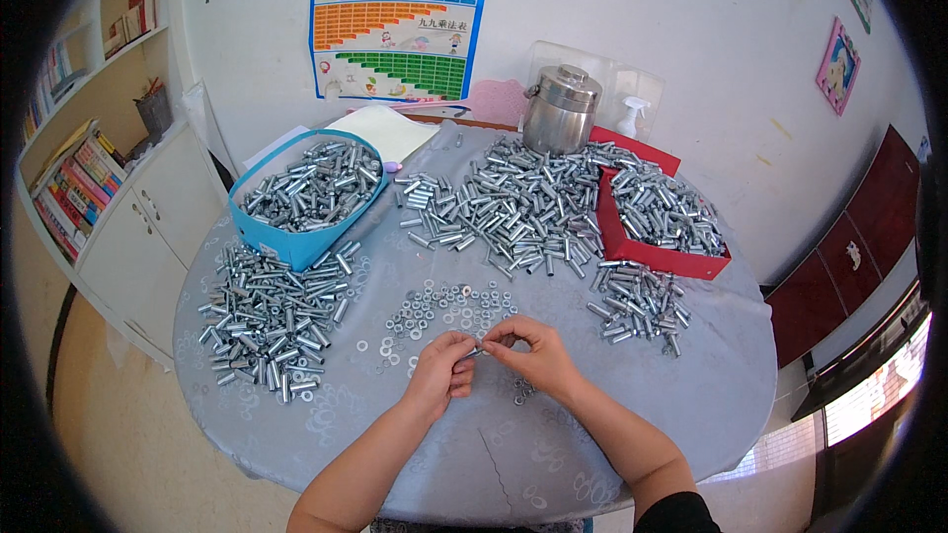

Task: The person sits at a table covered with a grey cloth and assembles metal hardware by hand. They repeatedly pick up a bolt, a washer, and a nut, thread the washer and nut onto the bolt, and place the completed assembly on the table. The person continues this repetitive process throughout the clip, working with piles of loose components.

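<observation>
My left hand (440, 371) is closed around a small silver metal bolt (471, 353), which points up toward my other hand. At the bolt's end my right hand (528, 352) pinches with thumb and fingertips; whatever small part it grips there is hidden. Just beyond both hands lie loose washers and nuts (449, 308), spread over the grey tablecloth (395, 464). A few small nuts or rings (522, 392) sit below my right hand.
Left stands a blue box (286, 245) of metal sleeves, with a pile of bolts (272, 321) before it. Loose sleeves (523, 199) heap at the back, near a steel canister (561, 118). A red box (664, 264) is at right, more sleeves (640, 306) in front.
</observation>
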`<action>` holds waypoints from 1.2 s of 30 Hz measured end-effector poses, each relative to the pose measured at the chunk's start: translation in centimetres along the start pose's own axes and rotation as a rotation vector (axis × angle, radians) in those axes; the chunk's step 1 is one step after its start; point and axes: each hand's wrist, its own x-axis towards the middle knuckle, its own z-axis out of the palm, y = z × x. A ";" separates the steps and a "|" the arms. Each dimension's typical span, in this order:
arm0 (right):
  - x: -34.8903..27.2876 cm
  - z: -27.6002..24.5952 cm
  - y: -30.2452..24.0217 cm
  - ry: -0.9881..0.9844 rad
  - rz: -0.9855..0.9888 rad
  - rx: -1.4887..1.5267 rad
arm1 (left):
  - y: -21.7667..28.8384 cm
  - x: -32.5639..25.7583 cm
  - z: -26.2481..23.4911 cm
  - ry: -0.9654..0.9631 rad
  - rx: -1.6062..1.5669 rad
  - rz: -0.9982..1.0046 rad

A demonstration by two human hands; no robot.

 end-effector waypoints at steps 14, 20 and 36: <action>0.2 -0.7 1.2 -0.023 0.238 0.415 | -0.3 0.4 -0.1 -0.075 -0.040 0.093; 1.1 -2.1 1.7 0.174 0.132 0.065 | -0.7 0.8 -0.7 -0.026 -0.059 0.260; 1.1 -2.2 2.7 0.144 -0.271 -0.718 | -0.8 0.9 -0.9 -0.016 -0.074 0.229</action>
